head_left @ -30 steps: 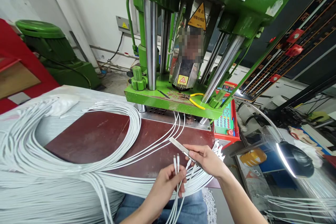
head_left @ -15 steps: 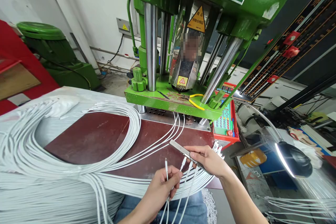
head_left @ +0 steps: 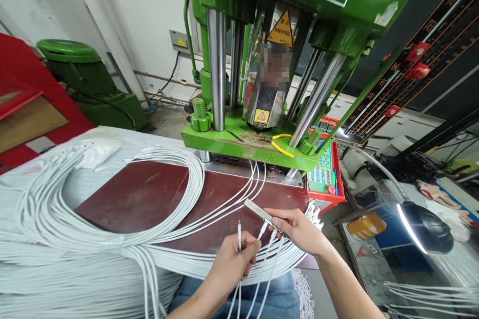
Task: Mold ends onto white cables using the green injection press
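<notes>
My left hand [head_left: 234, 259] is closed on a white cable [head_left: 239, 232], whose thin connector end points up above the fingers. To its right, my right hand [head_left: 299, 232] grips a flat metal bar [head_left: 256, 209], thumb on top. White cable plugs [head_left: 263, 230] sit along the bar's lower edge, and their cables hang down past my lap. The fingers of my left hand are close to the nearest of these plugs; whether they touch it I cannot tell. Behind both hands, a few white cables [head_left: 239, 192] run into the lower part of the green press [head_left: 239, 144].
A large coil of white cables [head_left: 194, 184] lies at left on the brown board [head_left: 149, 189]. Yellow-handled pliers [head_left: 280, 144] rest on the press ledge. A red control box [head_left: 325, 174] stands right of the press, with a lamp [head_left: 426, 229] farther right.
The view has shifted slightly, so the scene sits a little farther right. My left hand is slightly nearer the bar's plugs; both hands keep their holds.
</notes>
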The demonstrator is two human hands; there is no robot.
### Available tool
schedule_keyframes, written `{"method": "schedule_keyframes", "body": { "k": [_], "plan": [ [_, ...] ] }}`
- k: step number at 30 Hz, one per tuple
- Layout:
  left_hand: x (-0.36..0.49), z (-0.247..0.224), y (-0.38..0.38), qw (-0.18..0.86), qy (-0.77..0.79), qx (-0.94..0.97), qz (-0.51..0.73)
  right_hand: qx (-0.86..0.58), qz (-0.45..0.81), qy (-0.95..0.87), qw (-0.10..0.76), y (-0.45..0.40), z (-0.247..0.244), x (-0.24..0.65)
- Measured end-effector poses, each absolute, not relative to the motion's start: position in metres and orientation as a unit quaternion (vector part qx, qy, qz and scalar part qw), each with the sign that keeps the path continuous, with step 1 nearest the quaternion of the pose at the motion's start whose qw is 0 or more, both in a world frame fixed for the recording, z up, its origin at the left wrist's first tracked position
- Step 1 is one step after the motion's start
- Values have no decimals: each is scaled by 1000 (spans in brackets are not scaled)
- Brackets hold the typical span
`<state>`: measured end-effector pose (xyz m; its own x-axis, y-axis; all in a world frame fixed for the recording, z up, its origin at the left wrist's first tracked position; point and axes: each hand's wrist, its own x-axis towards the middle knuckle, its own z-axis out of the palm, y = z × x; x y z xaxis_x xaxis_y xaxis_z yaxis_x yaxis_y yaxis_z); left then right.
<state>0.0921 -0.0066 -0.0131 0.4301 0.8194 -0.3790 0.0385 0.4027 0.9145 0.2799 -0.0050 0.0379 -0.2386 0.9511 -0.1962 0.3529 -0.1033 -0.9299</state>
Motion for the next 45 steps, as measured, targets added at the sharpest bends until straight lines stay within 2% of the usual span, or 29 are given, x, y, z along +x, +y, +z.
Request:
{"method": "schedule_keyframes", "body": {
  "k": [13, 23, 32, 45],
  "plan": [
    [94, -4, -5, 688, 476, 476, 271, -544, 508, -600, 294, -5, 31, 280],
    [84, -6, -4, 814, 362, 337, 305, -488, 639, -500, 322, -1, 35, 299],
    [72, -2, 10, 676, 428, 517, 304, -533, 578, -533, 313, -1, 37, 302],
    [80, -1, 8, 672, 461, 510, 275, -512, 584, -547, 312, 0, 32, 296]
  ]
}}
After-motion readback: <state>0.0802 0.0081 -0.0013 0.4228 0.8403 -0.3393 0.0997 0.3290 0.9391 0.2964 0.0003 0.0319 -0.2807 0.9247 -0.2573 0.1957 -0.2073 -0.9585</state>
